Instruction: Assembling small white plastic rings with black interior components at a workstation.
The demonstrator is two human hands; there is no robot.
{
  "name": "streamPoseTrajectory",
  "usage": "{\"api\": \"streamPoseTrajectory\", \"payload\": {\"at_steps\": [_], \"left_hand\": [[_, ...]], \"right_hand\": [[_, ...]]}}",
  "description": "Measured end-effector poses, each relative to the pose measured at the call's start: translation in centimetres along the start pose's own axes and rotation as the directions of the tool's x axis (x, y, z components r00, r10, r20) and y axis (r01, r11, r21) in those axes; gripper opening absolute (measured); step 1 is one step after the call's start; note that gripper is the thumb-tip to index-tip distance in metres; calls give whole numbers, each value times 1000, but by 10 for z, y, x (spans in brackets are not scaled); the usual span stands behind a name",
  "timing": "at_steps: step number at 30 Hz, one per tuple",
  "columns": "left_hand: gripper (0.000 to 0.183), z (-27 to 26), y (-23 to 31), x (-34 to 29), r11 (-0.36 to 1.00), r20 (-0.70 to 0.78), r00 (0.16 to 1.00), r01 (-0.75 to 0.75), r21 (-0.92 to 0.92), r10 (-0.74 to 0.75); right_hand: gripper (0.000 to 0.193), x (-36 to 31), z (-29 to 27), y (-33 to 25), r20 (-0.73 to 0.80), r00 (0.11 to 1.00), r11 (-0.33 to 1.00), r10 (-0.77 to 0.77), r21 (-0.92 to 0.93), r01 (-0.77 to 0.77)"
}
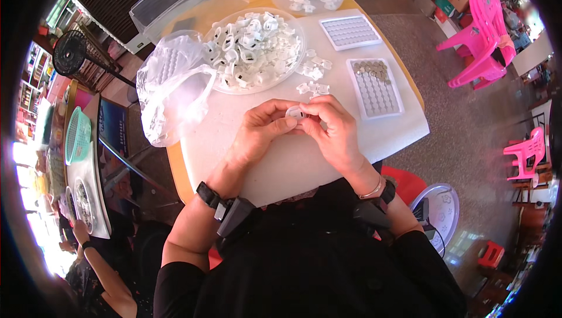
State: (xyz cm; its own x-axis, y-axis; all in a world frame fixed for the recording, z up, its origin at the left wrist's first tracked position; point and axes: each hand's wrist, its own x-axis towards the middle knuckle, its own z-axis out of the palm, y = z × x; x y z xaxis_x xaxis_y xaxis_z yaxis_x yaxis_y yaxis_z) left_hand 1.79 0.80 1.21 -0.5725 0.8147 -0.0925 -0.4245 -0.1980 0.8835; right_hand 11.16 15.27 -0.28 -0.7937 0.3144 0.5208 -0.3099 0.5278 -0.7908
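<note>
Left fingers (284,125) and right fingers (317,109) tight on white piece (295,113), well inside tabletop edge (266,197)

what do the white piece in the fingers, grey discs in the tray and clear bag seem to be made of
White piece: probably moulded plastic, by its smooth, pale surface; partly covered.
Grey discs: perhaps metal, dull grey, but too small to be sure.
Clear bag: thin plastic film, glossy and see-through, shown by crinkled folds and highlights.
</note>
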Motion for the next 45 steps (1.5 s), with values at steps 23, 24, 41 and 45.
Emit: {"api": "streamPoseTrajectory", "payload": {"at_steps": [23, 24, 41, 45], "left_hand": [[30, -4, -8, 3, 929, -112, 992, -18, 370, 64], [30, -3, -8, 3, 929, -111, 992, -19, 370, 64], [31, -5, -4, 5, 995, -151, 988, -14, 96, 28], [33, -7, -6, 4, 992, -120, 993, 22, 124, -7]], "right_hand": [[5, -1, 21, -4, -91, 985, 989, 147, 14, -146], [5, -1, 21, -4, -99, 985, 990, 139, -6, -141], [30, 4, 9, -15, -46, 994, 969, -103, -230, 90], [30, 4, 5, -14, 13, 968, 892, -249, -387, 234]]}}
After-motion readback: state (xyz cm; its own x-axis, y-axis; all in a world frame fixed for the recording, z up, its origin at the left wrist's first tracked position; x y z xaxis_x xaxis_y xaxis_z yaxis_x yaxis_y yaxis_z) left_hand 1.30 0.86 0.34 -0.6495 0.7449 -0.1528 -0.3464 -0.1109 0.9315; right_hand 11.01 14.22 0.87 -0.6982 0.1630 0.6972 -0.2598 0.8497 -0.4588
